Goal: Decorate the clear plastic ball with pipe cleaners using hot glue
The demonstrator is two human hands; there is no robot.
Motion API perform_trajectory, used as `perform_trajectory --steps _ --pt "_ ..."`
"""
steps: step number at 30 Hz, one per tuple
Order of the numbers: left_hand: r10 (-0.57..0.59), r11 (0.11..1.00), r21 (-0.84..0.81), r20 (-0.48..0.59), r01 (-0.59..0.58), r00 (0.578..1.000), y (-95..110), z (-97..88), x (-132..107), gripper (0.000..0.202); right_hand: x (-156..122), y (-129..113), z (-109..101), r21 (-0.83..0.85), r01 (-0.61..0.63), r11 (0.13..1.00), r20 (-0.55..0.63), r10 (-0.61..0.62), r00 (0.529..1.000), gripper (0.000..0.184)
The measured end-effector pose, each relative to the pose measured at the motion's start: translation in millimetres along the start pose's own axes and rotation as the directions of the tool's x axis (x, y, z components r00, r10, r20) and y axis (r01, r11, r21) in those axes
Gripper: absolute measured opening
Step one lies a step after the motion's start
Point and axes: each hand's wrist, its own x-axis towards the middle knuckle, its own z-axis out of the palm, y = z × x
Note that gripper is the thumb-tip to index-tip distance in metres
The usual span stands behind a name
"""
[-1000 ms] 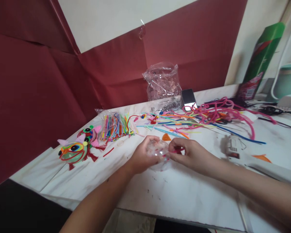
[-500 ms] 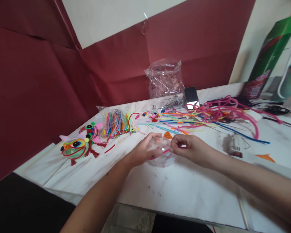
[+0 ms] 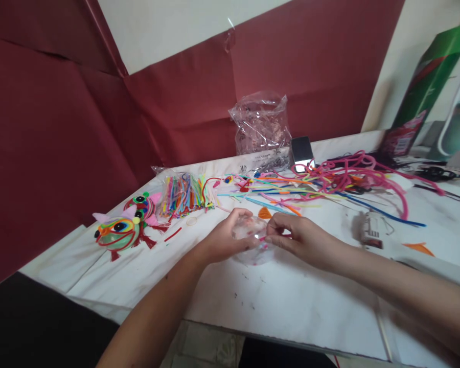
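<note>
With the fingers of our left hand (image 3: 230, 237) wrapped round a clear ball (image 3: 253, 257), we hold it low over the near middle of the worktop (image 3: 291, 312), while the fingers of our right hand (image 3: 297, 236) pinch a small pink strip (image 3: 264, 246) against its right side, the strip's far end too blurred to tell. Just beyond the ball we see an orange scrap (image 3: 265, 212), and to our left lie a bundle of colourful pipe cleaners (image 3: 186, 197) and a decorated ball (image 3: 117, 237) with red tassels.
</note>
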Motion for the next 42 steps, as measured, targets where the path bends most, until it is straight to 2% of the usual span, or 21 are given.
perform_trajectory --steps 7,10,12,16,18,21,24,28,31,33,35,37,42 --pt "-0.038 0.997 -0.073 -0.003 0.038 0.999 -1 0.1 0 0.059 -2 -3 1 -0.053 0.067 0.996 -0.023 -0.069 0.997 0.017" --pt "-0.06 0.974 -0.221 0.0 0.058 0.998 -9 1.8 2 0.058 0 -4 -8 -0.158 0.185 0.97 -0.053 -0.196 0.979 0.012" --pt "-0.048 0.927 -0.372 -0.006 0.042 0.999 -15 1.9 4 0.056 1 -6 -20 -0.239 0.231 0.943 -0.124 -0.265 0.956 0.009" --pt "-0.017 0.773 -0.634 -0.038 -0.011 0.999 -25 -1.6 9 0.053 1 -7 -48 -0.312 0.132 0.941 -0.3 -0.229 0.926 0.013" --pt "-0.007 0.724 -0.689 -0.053 -0.032 0.999 -28 -3.8 11 0.052 -2 -6 -61 -0.321 0.07 0.945 -0.337 -0.183 0.924 0.018" --pt "-0.001 0.696 -0.716 -0.07 -0.049 0.998 -31 -4.7 12 0.052 -12 -1 -76 -0.344 -0.016 0.939 -0.344 -0.111 0.932 0.026" --pt "0.011 0.691 -0.72 -0.087 -0.071 0.996 -35 -2.6 14 0.054 -30 4 -86 -0.347 -0.1 0.932 -0.337 -0.024 0.941 0.041" --pt "0.023 0.683 -0.726 -0.095 -0.085 0.995 -37 0.3 16 0.055 -64 18 -94 -0.266 -0.249 0.931 -0.368 0.141 0.919 0.058" --pt "0.025 0.687 -0.719 -0.12 -0.104 0.993 -36 1.6 15 0.055 -90 40 -99 -0.229 -0.342 0.911 -0.382 0.239 0.893 0.047" --pt "0.055 0.739 -0.656 -0.167 -0.153 0.984 -35 2.8 14 0.056 -104 56 -100 -0.223 -0.38 0.898 -0.407 0.269 0.873 0.034" --pt "0.123 0.832 -0.513 -0.2 -0.21 0.972 -35 5.0 11 0.063 -110 66 -97 -0.195 -0.37 0.908 -0.412 0.266 0.871 0.026" --pt "0.205 0.899 -0.345 -0.209 -0.269 0.956 -33 8.0 7 0.07 -110 66 -91 -0.152 -0.326 0.933 -0.376 0.25 0.892 0.024" --pt "0.37 0.912 -0.087 -0.245 -0.4 0.896 -29 14.9 1 0.069 -80 35 -61 -0.112 -0.197 0.974 -0.287 0.158 0.945 0.03"
